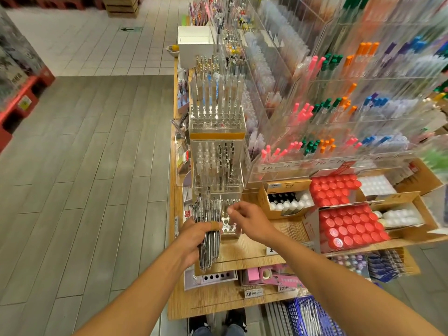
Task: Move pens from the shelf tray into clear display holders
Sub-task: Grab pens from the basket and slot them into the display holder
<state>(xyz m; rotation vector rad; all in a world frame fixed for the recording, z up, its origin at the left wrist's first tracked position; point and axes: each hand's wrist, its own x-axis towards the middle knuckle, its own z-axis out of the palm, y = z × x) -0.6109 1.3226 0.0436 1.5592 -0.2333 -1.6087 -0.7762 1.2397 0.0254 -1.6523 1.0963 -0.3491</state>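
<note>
A: Starting left of the clear holder (226, 220), what has the left hand (194, 241) got?

B: It grips a bundle of pens (208, 229) round the middle, fingers curled about them, tips fanned upward just left of the holder.

A: How will they handle?

B: Light, stiff and smooth, I'd judge, so apt to slide from a loose bunch. Best taken one at a time by the upper barrel and dropped straight into a hole.

A: Their look?

B: Slim, clear-bodied, with dark and silvery parts.

A: And the right hand (249, 220)?

B: Over the holder's right edge, fingers bent, fingertips drawn together. Whether they pinch a pen I cannot tell.
</note>
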